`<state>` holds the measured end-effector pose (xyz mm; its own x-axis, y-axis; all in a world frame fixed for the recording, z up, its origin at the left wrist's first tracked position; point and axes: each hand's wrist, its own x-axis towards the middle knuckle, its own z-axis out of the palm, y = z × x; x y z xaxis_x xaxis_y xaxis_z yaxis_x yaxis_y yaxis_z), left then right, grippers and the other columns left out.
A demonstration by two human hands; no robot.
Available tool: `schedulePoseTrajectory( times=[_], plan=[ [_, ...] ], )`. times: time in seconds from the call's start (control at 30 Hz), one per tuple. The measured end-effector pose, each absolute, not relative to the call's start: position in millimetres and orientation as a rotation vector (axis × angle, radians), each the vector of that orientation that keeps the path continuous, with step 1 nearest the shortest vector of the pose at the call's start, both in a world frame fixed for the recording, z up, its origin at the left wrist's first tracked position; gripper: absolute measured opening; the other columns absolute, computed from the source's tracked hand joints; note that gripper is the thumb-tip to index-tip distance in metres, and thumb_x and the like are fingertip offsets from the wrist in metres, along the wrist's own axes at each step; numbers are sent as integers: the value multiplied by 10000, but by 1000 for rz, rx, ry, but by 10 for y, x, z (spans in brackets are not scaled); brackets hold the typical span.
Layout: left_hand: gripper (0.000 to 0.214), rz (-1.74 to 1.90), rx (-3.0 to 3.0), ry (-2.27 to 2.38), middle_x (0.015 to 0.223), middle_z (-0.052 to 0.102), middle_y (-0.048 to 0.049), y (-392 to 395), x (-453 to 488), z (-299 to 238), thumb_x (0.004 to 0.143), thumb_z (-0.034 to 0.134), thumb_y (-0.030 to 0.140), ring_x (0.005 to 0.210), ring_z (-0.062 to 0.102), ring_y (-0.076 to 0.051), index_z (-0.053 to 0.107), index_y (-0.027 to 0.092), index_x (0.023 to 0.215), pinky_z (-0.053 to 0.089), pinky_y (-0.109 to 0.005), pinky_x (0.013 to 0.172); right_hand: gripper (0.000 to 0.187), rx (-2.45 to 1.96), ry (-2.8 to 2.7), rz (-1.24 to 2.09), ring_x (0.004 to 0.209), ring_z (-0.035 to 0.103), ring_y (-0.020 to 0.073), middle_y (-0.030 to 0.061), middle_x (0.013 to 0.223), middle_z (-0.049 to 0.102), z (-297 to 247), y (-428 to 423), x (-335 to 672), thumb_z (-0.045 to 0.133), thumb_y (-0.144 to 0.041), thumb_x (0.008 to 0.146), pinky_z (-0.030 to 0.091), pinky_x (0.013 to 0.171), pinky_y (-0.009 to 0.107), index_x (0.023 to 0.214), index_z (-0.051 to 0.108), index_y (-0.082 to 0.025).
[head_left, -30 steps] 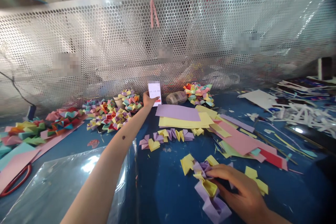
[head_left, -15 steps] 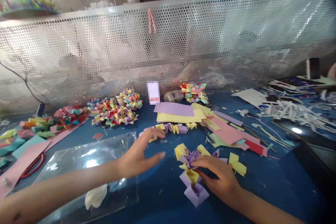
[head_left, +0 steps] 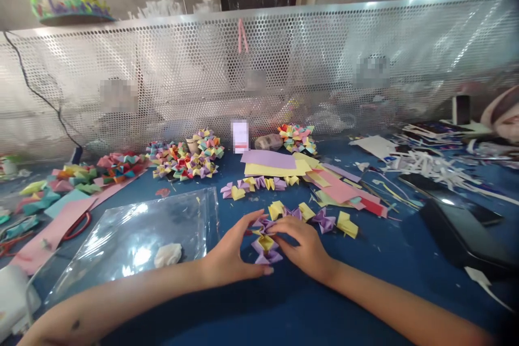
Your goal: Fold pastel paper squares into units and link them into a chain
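A chain of folded purple and yellow paper pieces [head_left: 264,241] lies on the blue table [head_left: 365,292] in front of me. My left hand [head_left: 234,251] curls around its left side, thumb near the top and fingers under its lower edge. From the right, my right hand [head_left: 305,246] has its fingers closed on the chain. More folded purple and yellow pieces [head_left: 324,220] trail off to the right of my hands, and another short row [head_left: 253,186] lies farther back.
A clear plastic sheet [head_left: 133,240] with a white crumpled scrap [head_left: 168,254] lies at left. Flat coloured papers [head_left: 284,165], finished multicoloured folded rings [head_left: 186,161], a phone [head_left: 240,136] against the perforated metal screen [head_left: 259,65], red scissors [head_left: 75,225] and white paper strips [head_left: 430,165] surround the work area.
My left hand left the phone at the back, crossed the table and now cups the folded chain beside my right hand. The view has tilted and pulled back.
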<state>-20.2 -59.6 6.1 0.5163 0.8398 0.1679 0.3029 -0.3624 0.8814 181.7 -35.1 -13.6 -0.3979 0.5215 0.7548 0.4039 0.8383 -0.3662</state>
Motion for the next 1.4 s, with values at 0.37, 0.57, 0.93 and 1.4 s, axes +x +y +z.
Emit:
schedulePoseTrajectory(
  times=[0.37,0.57,0.93,1.4],
  plan=[
    [608,1115,1514,868,1154,567,-76,-334,-234,-185,683,721,180,1057,568,-191,438,193,1220,454,-347,959,189,-833,-1874,334,703,647,149,21,847,693,-197,-131,1523,544,-105,787,539,656,277,906,634,-222],
    [524,1191,1375,743,1104,582,-70,-216,-273,-204,658,730,124,1022,584,-190,484,179,1117,482,-329,895,276,-818,-1889,379,781,661,146,11,917,694,-209,-44,1441,516,-71,776,546,723,278,974,621,-233],
    [806,1122,1477,740,1228,491,-59,-184,-343,-237,591,798,153,1103,507,-207,405,281,1283,443,-313,915,243,-780,-1872,433,859,659,140,15,955,686,-205,19,1459,500,-107,821,549,756,259,976,634,-238],
    [463,1165,1291,691,991,595,-34,-152,-314,-221,609,735,90,912,596,-161,523,180,1011,481,-268,794,208,-737,-1922,400,818,658,151,15,910,691,-197,-14,1466,534,-129,822,543,752,292,968,627,-245]
  ],
)
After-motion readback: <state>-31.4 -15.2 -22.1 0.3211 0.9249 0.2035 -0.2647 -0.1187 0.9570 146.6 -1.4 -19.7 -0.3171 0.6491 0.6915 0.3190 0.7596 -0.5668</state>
